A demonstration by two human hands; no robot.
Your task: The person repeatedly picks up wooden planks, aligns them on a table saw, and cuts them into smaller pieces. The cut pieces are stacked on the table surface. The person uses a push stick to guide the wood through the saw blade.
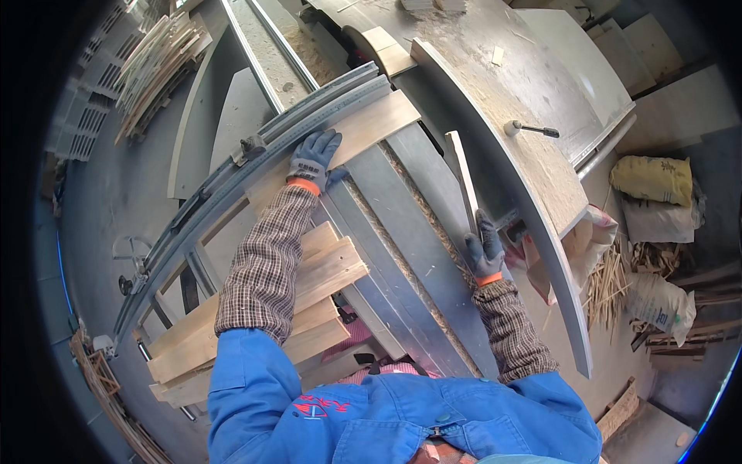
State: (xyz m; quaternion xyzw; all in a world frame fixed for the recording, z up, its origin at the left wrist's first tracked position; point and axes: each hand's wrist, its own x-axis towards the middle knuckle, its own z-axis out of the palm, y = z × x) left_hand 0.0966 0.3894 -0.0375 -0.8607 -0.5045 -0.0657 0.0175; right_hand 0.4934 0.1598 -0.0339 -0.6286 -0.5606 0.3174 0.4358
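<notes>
Head view, left to right: stacked boards (328,278) beside the desk (421,232) at its near-left edge; left hand (314,158) palm down with fingers close together, resting on a pale board (375,133) along the metal rail (348,100) at the far edge, lengthwise with that rail. Toward the right edge, right hand (485,251), seemingly pinching the near end of a narrow strip (462,178); strip straight ahead of this nearer grip, long axis pointing away from the body.

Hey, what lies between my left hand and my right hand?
In the head view, the grey metal tabletop lies between your left hand and right hand, crossed by two long slots that look filled with wood debris.
</notes>
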